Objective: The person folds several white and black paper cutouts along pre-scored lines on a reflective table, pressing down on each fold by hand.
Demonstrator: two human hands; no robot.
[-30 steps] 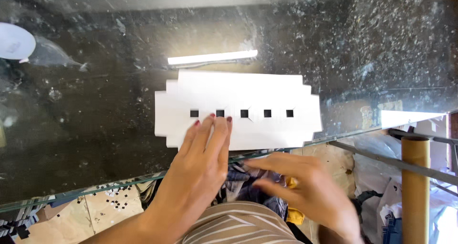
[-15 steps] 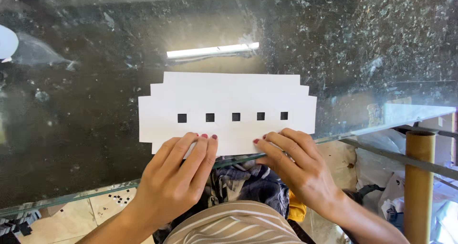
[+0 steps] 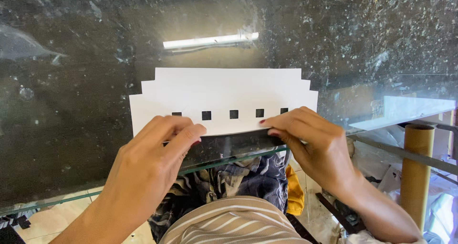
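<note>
Gripping the near edge of a white paper cutout [image 3: 224,98], both hands sit at the front of a glass table [image 3: 71,143]. The left hand [image 3: 148,170] has its fingers curled closed over the cutout's near left corner, and the right hand [image 3: 315,146] pinches the near right edge between thumb and fingertips. Half a second ago both hands lay flat with fingers stretched on the sheet; now they are bent and the near edge has lifted off the glass, curving upward between them. The cutout has also shifted toward the left and a little nearer.

The cutout is stepped at its upper corners and carries a row of 5 small square holes [image 3: 233,114], the outer 2 partly covered by the fingers. It lies near the middle of the table, close to the front rim.

Below the glass show a striped shirt [image 3: 234,225] and patterned dark cloth [image 3: 238,182]. At the right stands a brown cardboard tube [image 3: 416,172]. The glass is dusty and speckled, dark behind, and reflects a bright tube light [image 3: 210,41] beyond the cutout. Pale floor tiles [image 3: 43,217] show at lower left.
</note>
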